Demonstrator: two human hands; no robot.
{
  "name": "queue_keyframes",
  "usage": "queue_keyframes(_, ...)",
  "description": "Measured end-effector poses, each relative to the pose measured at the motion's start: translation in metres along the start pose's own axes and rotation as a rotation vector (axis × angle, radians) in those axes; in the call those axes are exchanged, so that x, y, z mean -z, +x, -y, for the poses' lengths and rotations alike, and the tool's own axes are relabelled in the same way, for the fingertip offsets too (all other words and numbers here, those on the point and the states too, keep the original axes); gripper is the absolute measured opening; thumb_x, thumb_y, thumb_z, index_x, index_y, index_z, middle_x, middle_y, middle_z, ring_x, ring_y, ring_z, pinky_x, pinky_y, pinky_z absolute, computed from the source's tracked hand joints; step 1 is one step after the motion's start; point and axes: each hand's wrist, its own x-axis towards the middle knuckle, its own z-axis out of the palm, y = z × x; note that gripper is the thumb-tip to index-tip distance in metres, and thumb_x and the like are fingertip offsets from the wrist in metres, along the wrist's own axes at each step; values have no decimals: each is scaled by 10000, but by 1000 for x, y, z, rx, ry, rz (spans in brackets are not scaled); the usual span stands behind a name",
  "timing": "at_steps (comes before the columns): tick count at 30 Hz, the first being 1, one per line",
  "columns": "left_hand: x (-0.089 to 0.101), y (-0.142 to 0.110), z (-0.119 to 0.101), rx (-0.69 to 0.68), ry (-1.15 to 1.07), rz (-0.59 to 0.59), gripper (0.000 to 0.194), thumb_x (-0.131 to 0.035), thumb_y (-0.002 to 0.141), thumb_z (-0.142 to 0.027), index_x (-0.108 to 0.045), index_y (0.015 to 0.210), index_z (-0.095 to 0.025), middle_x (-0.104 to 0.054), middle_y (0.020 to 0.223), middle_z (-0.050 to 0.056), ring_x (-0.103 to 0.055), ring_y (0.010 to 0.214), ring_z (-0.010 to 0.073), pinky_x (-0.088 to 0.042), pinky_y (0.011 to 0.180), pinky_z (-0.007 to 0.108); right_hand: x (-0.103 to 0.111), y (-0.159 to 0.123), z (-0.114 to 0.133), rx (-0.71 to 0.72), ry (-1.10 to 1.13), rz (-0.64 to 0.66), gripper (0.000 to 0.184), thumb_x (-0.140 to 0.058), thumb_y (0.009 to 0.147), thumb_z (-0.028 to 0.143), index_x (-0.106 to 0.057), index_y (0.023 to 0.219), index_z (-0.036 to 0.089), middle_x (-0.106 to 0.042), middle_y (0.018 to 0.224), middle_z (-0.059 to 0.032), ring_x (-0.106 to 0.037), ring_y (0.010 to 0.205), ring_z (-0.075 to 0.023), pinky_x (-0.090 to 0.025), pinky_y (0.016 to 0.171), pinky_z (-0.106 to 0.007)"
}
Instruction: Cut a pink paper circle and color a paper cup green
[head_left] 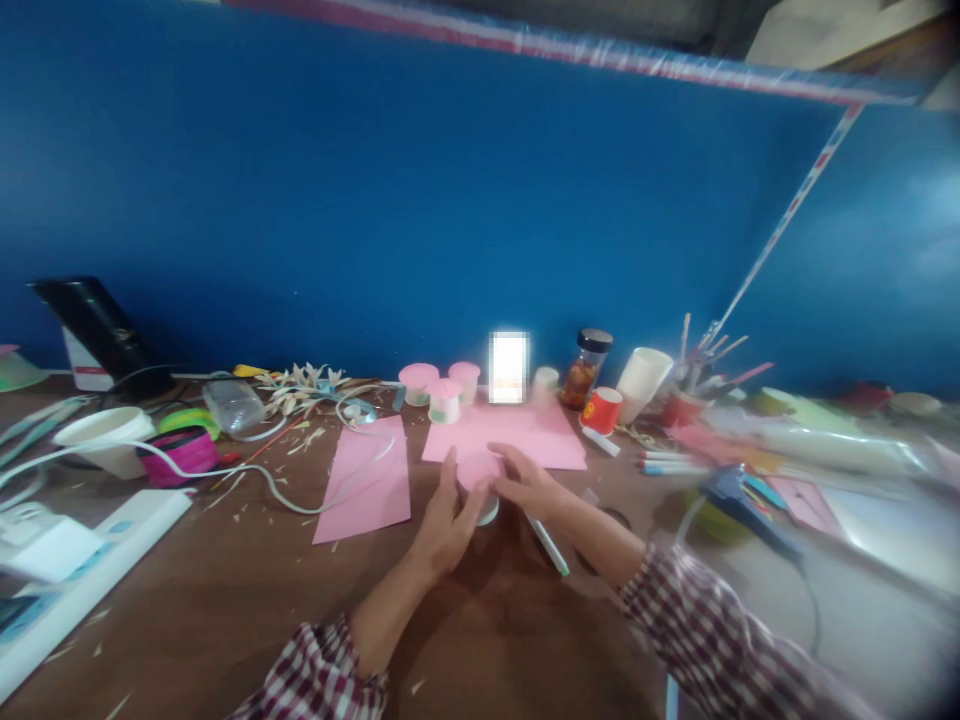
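Note:
Between my hands, just above the table, is a small white paper cup [488, 512] with a pink paper disc [478, 466] over its top. My left hand [448, 515] curls around the cup's left side, thumb toward the front. From the right, my right hand [527, 484] grips the disc's edge with its fingers; the fingertips partly cover it. A white marker with a green end [551, 548] lies under my right wrist. Behind my hands is a pink paper sheet [517, 437]. Near it stand three cups with pink tops, one of them a pink-topped cup [445, 402].
Another pink sheet [367, 480] lies to the left, crossed by a white cable [277, 492]. A power strip [112, 555] sits at the left front. A lidded jar [586, 370] and a red cup [602, 408] stand at the back; a glue gun [750, 512] lies right.

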Motion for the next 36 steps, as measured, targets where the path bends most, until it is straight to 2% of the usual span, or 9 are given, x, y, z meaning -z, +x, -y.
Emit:
queue_keyframes(3,0,1,0,-32,-56,-7,758,-369,901,-533,-93,1481,-132,-361,1472,171,-320,1368,249,-220,1126,432,5,-3,0,-18,94,34,558,-582,822,393,-453,1326,192,-596,1172,-111,-612,995,-223,-490,871,-395)
queue_keyframes(5,0,2,2,-40,-60,-20,731,-338,909,-535,-114,1480,-136,-332,1491,167,-284,1385,254,-205,1134,429,10,-5,0,-16,140,56,550,-575,831,387,-437,1336,217,-571,1208,-113,-617,1001,-215,-504,853,-381)
queue_keyframes(9,0,4,7,-34,-55,-78,709,-264,919,-551,-140,1478,-131,-184,1550,160,-176,1421,251,-172,1151,417,18,-4,1,-2,146,122,710,-748,683,295,-441,1319,234,-575,1199,-98,-580,1072,-232,-491,889,-396)
queue_keyframes(12,0,5,8,-33,-81,-106,704,-250,921,-552,-161,1473,-124,-171,1552,165,-183,1418,256,-191,1149,421,19,-3,4,1,85,147,855,-828,569,252,-432,1327,224,-570,1190,-97,-558,1087,-240,-491,884,-385)
queue_keyframes(16,-1,5,9,-28,-83,-110,699,-252,922,-553,-172,1466,-122,-162,1553,171,-181,1420,253,-192,1148,433,12,-5,9,-5,-82,163,965,-841,525,216,-384,1374,197,-543,1191,-109,-601,921,-217,-521,776,-353)
queue_keyframes(19,-2,6,11,-11,-83,-99,709,-258,917,-562,-173,1463,-118,-175,1548,178,-186,1419,256,-202,1144,431,5,-6,10,0,-261,124,926,-795,562,185,-375,1387,160,-574,1106,-101,-594,809,-200,-513,741,-359)
queue_keyframes(26,-2,5,11,1,-135,-126,684,-306,910,-556,-196,1454,-156,-266,1516,162,-225,1408,252,-222,1132,415,0,2,10,60,-317,71,843,-760,560,155,-432,1337,171,-548,1222,-109,-573,979,-241,-473,869,-372)
queue_keyframes(33,-1,8,6,-131,-298,-365,565,-298,938,-477,-261,1396,-148,-437,1349,171,-426,1270,228,-348,1050,392,24,34,10,86,-312,-103,738,-734,634,274,-438,1304,183,-538,1218,-123,-577,983,-254,-507,787,-377)
queue_keyframes(36,0,7,5,-179,-268,-381,530,-313,943,-447,-276,1390,-166,-447,1327,159,-447,1237,233,-345,1042,413,27,55,7,81,-317,-191,726,-712,658,297,-423,1313,179,-553,1154,-118,-567,971,-260,-498,789,-401)
